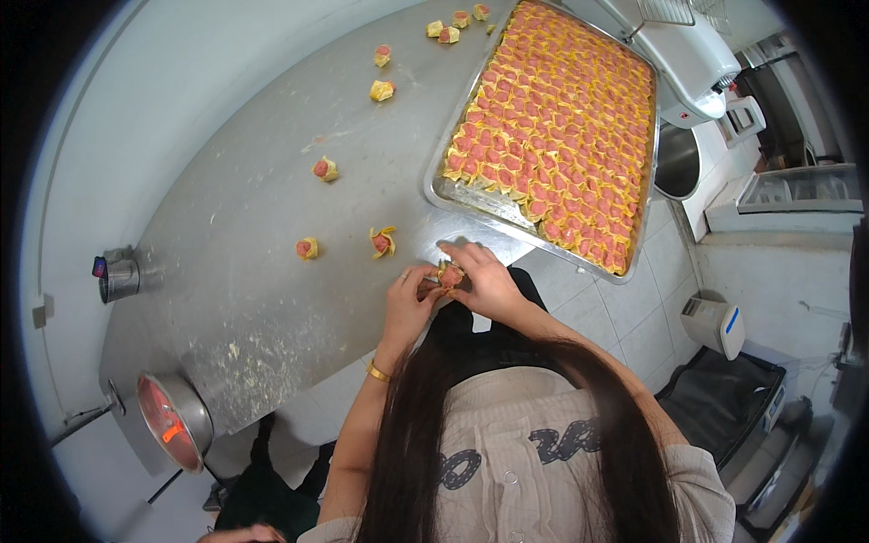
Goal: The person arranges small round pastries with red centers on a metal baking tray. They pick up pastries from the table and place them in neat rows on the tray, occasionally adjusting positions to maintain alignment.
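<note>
A dumpling (450, 275) with a yellow wrapper and pink meat filling is held between both my hands at the table's near edge. My left hand (409, 306) is closed on its left side, fingertips pinching the wrapper. From the other side my right hand (487, 282) grips it with thumb and fingers. Just beyond my hands lies a dumpling with loose wrapper corners (382, 242). To its left sits a more gathered dumpling (308, 248). A large metal tray (484, 204) at the right holds rows of similar dumplings, with a bare strip along its near left part.
More single dumplings (382, 90) are scattered toward the far end of the steel table (235, 208). A steel bowl (195, 407) containing pink filling and an orange tool stands at the lower left. A metal cup (119, 276) is by the wall. Another person's hand (249, 534) shows below.
</note>
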Demonstrator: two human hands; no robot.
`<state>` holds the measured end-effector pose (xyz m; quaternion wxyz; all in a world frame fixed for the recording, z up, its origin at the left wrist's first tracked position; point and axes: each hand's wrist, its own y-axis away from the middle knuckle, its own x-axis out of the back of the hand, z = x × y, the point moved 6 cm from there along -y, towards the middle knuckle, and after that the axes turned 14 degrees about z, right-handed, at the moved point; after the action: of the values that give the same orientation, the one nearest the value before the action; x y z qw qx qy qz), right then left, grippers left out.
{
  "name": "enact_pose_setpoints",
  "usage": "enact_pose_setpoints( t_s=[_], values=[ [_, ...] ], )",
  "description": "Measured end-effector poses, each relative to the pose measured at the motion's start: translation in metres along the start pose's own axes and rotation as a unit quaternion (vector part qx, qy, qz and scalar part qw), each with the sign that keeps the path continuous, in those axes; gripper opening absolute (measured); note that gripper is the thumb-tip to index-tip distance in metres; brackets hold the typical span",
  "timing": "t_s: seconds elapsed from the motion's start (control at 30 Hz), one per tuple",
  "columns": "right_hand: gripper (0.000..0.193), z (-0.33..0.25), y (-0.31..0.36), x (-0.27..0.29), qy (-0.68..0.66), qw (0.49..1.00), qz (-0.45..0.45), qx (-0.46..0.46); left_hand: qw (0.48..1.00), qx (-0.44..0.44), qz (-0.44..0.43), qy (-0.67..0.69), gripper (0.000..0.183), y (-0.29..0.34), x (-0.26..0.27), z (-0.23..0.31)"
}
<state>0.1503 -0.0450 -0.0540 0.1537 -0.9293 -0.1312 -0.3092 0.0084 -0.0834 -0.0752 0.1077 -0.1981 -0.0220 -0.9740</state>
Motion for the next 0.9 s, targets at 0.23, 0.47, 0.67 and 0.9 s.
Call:
enact_pose_setpoints(
  t_s=[0.23,0.47,0.67,0.9],
  values=[
    [0.035,-0.011,-0.011,0.008,-0.034,0.999,-0.021,0.014,1.0,0.01,-0.012,-0.013,0.027,-0.006,0.007,0.01],
    [0.029,0.021,-0.046,0.117,-0.005,0.999,0.042,-0.008,0.997,-0.062,0.009,0.054,0.026,-0.039,0.011,0.066],
    [0.026,0.033,-0.063,0.117,0.064,0.994,-0.061,0.065,0.97,-0.22,-0.079,-0.064,0.029,-0.079,-0.037,0.102],
    [0.021,0.038,-0.068,0.105,0.081,0.976,-0.154,0.132,0.962,-0.171,-0.179,-0.112,0.026,-0.099,-0.078,0.092]
  ],
)
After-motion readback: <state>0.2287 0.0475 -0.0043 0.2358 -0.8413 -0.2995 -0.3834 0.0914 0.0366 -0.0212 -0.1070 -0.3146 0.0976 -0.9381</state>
